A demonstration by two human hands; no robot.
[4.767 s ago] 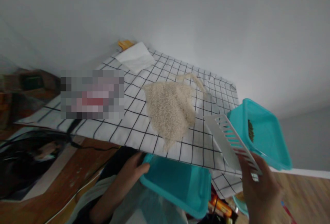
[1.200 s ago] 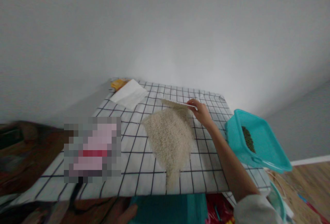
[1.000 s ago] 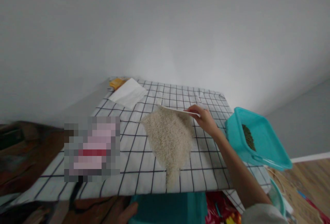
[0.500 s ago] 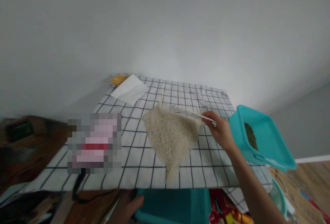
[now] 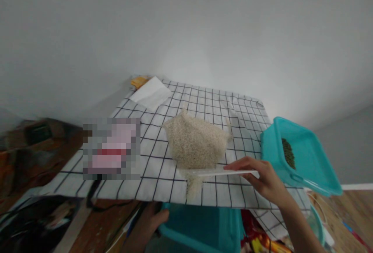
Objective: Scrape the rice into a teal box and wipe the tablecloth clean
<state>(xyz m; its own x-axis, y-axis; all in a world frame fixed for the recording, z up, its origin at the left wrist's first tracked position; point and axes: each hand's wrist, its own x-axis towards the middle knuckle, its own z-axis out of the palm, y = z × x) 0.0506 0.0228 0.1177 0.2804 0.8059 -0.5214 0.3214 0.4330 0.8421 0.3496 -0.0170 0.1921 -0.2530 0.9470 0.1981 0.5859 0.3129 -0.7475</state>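
My right hand (image 5: 262, 175) grips a thin white flat strip (image 5: 210, 172), seen nearly edge-on, at the near side of a heap of pale grains (image 5: 198, 140) that look like rice. A narrow trail of grains (image 5: 192, 188) runs from the heap towards the table's front edge, and the strip lies across its upper part. Below that edge, my left hand (image 5: 153, 220) holds a turquoise plastic bin (image 5: 201, 241) by its left rim, thumb over the rim. The lower part of the bin is out of frame.
A checked cloth (image 5: 157, 160) covers the table. On the right stands another turquoise bin (image 5: 314, 152) with green pellet-like grains (image 5: 288, 154). White paper (image 5: 153, 94) and a yellow packet (image 5: 139, 82) lie at the back left. A blurred pink object (image 5: 115, 144) lies at the left.
My right hand has brought the white strip from the far side of the heap to its near side. My left hand stays at the lower bin.
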